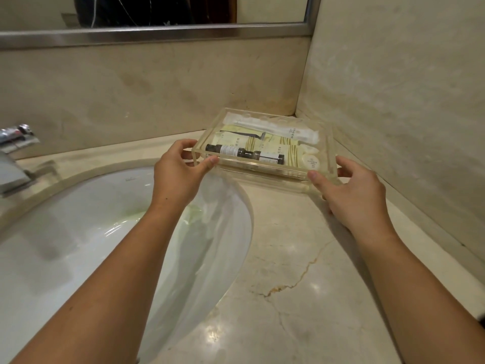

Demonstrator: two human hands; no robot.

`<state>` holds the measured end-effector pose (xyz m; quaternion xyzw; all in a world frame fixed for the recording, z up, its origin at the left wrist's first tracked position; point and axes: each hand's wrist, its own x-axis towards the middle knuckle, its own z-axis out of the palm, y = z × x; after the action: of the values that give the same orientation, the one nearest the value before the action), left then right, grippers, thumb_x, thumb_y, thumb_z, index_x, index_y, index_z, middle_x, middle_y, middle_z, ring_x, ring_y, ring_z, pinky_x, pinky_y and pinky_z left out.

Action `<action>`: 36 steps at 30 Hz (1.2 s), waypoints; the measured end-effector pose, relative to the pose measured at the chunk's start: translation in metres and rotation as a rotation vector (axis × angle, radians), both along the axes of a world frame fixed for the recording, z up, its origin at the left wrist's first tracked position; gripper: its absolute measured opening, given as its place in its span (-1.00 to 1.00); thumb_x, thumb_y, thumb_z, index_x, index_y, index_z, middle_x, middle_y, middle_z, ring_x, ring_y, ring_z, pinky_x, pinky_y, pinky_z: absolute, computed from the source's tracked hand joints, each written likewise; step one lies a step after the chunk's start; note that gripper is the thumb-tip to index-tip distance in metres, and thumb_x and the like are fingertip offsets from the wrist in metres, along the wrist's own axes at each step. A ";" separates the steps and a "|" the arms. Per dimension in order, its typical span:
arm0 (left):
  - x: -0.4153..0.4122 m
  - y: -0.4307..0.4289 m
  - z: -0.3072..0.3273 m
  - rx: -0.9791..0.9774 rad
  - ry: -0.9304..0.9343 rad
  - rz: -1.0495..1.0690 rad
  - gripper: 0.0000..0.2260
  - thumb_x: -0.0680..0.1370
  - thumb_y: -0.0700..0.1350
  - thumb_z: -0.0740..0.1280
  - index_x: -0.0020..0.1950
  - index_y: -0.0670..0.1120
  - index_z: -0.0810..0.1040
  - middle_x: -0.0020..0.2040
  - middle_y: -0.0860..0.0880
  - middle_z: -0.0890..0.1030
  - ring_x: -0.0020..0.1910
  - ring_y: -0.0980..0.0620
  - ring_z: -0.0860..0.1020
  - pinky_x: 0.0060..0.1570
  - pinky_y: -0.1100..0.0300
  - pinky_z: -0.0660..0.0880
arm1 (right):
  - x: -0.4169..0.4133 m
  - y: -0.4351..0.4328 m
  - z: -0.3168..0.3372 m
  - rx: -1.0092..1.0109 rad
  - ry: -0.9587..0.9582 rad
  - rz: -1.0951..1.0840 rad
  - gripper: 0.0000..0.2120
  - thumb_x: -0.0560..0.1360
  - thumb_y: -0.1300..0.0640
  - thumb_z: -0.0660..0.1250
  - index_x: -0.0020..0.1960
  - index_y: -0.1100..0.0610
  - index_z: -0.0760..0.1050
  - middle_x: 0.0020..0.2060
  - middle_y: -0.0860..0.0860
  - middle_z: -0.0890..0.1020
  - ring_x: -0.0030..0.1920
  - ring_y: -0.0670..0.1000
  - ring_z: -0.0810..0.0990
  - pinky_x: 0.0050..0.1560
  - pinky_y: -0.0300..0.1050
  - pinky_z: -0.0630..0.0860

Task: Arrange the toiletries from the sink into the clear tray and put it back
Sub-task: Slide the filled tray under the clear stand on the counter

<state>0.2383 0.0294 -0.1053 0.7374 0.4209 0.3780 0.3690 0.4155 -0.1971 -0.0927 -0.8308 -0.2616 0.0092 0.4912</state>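
Observation:
A clear acrylic tray (pixel 329 143) sits near the back right corner of the marble counter. Inside lie two small dark bottles (pixel 244 153), several pale yellow sachets (pixel 283 149), a wrapped toothbrush (pixel 278 128), a razor and round white soaps (pixel 311 160). My left hand (pixel 181 169) grips the tray's near left corner, thumb on the front wall. On the near right corner my right hand (pixel 351 195) holds on, thumb against the front edge and fingers along the right side.
The white sink basin (pixel 78 245) lies to the left below my left arm, with a faint green smear inside. A chrome tap (pixel 15 158) stands at far left. Marble walls close in behind and right of the tray. The countertop (pixel 301 271) stretches toward me.

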 end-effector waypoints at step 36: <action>0.016 -0.027 0.000 0.023 -0.045 -0.013 -0.90 0.59 0.01 0.44 0.02 0.01 0.68 -0.23 0.08 0.72 -0.23 0.12 0.70 -0.06 -0.01 0.67 | 0.011 0.070 0.010 -0.070 0.333 0.182 0.07 0.17 -0.46 0.34 0.58 -0.05 0.19 0.58 0.01 0.26 0.52 0.09 0.32 0.41 0.21 0.36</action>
<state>0.2542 0.0028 -0.1058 0.7358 0.4033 0.3968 0.3722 0.4263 -0.1273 -0.0825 -0.8073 -0.2505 0.2001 0.4954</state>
